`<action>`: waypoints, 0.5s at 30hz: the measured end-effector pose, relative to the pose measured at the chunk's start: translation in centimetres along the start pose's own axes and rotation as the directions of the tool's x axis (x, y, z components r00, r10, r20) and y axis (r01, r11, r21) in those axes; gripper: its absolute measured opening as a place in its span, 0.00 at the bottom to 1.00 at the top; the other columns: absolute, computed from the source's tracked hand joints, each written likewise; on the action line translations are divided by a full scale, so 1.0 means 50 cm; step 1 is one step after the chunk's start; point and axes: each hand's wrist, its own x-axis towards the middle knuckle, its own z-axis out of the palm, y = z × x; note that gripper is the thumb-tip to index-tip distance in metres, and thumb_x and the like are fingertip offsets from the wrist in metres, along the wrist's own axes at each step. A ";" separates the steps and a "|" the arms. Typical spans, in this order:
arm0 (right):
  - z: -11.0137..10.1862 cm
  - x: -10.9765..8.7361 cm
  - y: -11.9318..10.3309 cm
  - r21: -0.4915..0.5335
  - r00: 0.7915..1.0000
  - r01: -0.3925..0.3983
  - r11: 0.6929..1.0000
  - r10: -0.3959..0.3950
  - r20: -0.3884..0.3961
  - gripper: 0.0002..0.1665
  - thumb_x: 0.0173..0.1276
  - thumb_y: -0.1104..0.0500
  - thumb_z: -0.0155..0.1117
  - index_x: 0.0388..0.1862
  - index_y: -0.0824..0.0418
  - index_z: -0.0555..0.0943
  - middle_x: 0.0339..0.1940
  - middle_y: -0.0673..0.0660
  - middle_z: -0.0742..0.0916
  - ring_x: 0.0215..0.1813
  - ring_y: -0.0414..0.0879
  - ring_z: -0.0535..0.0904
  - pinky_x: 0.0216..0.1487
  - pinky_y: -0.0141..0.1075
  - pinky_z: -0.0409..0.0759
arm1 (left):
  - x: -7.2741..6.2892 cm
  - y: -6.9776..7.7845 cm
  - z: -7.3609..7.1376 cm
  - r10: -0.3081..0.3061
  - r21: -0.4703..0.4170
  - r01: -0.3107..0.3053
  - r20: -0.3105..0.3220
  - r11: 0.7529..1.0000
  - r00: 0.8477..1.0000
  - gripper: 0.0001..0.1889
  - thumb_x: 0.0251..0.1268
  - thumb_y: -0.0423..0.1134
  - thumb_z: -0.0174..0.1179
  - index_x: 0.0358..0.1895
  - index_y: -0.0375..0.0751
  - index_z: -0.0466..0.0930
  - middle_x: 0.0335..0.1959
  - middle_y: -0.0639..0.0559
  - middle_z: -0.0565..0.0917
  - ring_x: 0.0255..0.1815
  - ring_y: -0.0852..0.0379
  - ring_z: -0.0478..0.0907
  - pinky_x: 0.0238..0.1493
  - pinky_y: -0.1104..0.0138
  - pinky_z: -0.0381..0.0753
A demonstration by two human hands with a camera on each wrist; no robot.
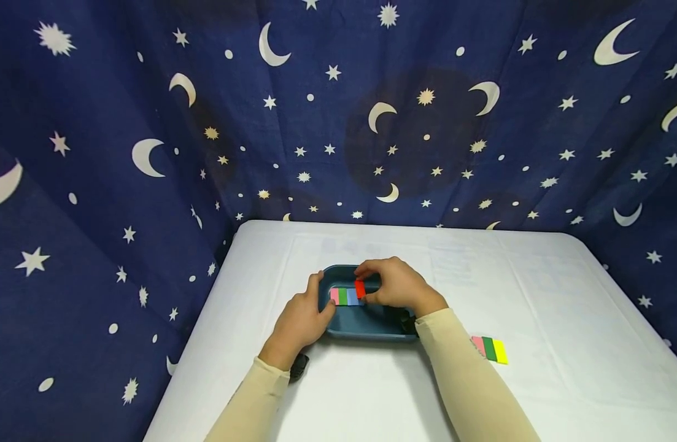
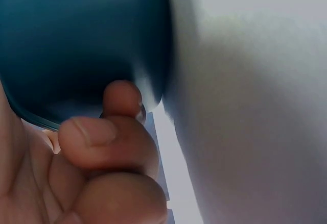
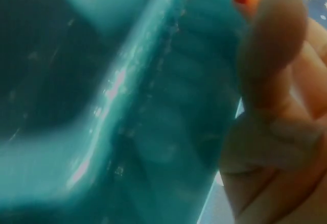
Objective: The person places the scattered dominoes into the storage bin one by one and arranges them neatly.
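A dark teal plastic tray (image 1: pixel 366 337) stands on the table in the head view. My left hand (image 1: pixel 302 313) grips its left side, the thumb inside next to a pink piece (image 1: pixel 334 296). In the left wrist view, curled fingers (image 2: pixel 120 142) lie against the tray's outer wall. Beside the pink piece, a green piece (image 1: pixel 343 297) and a blue piece (image 1: pixel 353 297) form a row in the tray. Over the row's right end, my right hand (image 1: pixel 396 284) pinches a small red piece (image 1: pixel 360 289) between thumb and fingers. Its tip shows at the top of the right wrist view.
On the white table (image 1: pixel 564 307), right of my right forearm, lies another row: a pink piece (image 1: pixel 478 345), a dark green piece (image 1: pixel 489 348) and a yellow piece (image 1: pixel 500 352). A navy curtain (image 1: pixel 327 123) with moons and stars hangs behind the table and along its sides.
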 end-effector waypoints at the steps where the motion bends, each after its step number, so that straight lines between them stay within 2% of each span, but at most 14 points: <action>1: 0.001 0.001 0.000 -0.019 1.000 -0.006 1.000 0.007 0.014 0.33 0.53 0.54 0.86 0.60 0.51 0.88 0.49 0.44 0.91 0.57 0.49 0.85 0.62 0.51 0.79 | -0.001 -0.001 0.001 -0.002 0.000 0.002 0.000 1.000 1.000 0.37 0.77 0.54 0.58 0.81 0.45 0.56 0.17 0.54 0.75 0.18 0.57 0.74 0.25 0.60 0.74; 8: 0.003 -0.001 0.001 -0.091 0.996 -0.060 0.994 0.066 0.059 0.33 0.52 0.55 0.84 0.60 0.51 0.88 0.48 0.44 0.91 0.55 0.48 0.84 0.59 0.50 0.80 | -0.002 -0.003 0.003 0.005 -0.011 -0.005 -0.004 1.000 1.000 0.37 0.76 0.54 0.57 0.81 0.45 0.56 0.18 0.53 0.76 0.18 0.57 0.74 0.23 0.60 0.74; 15: 0.004 0.002 0.009 -0.145 0.995 -0.064 0.987 0.074 0.068 0.32 0.52 0.56 0.85 0.59 0.53 0.88 0.47 0.46 0.91 0.50 0.47 0.84 0.57 0.50 0.81 | 0.000 -0.005 0.004 0.011 -0.005 -0.011 -0.015 1.000 1.000 0.37 0.76 0.53 0.59 0.80 0.45 0.57 0.16 0.55 0.74 0.17 0.57 0.73 0.22 0.60 0.73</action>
